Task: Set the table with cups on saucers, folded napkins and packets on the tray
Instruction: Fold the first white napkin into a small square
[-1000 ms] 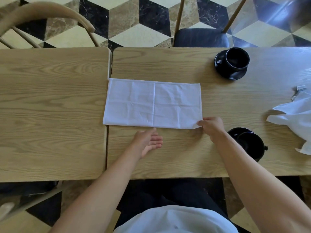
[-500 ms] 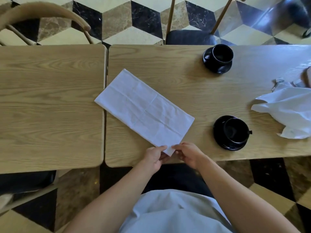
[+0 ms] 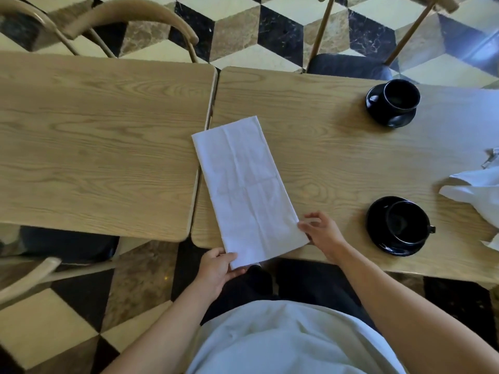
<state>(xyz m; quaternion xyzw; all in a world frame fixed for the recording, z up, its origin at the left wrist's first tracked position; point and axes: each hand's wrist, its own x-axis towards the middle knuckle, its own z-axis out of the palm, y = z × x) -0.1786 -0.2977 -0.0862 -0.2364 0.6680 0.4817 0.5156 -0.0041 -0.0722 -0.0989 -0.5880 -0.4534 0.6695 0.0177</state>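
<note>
I have swung the white napkin (image 3: pixel 247 190) round since half a second ago: it lay slanted from upper left to lower right, and now it runs lengthwise away from me, its near end hanging just over the edge of the worktop (image 3: pixel 337 163). My left hand (image 3: pixel 217 268) has moved out to the near left corner and pinches it, thumb on top and fingers under the cloth. My right hand (image 3: pixel 321 229) is at the near right corner, fingers loosely bent and their tips touching the napkin's edge; I cannot tell whether it grips the cloth.

To my right a black cup (image 3: pixel 407 222) stands on its black saucer (image 3: pixel 378 236) near the front edge. A second black cup (image 3: pixel 401 97) sits on its saucer (image 3: pixel 397 120) at the far side. More crumpled white cloth (image 3: pixel 478 190) lies at the right edge of the view. The napkin's far left corner overlaps the seam with the neighbouring worktop (image 3: pixel 94 147).
</note>
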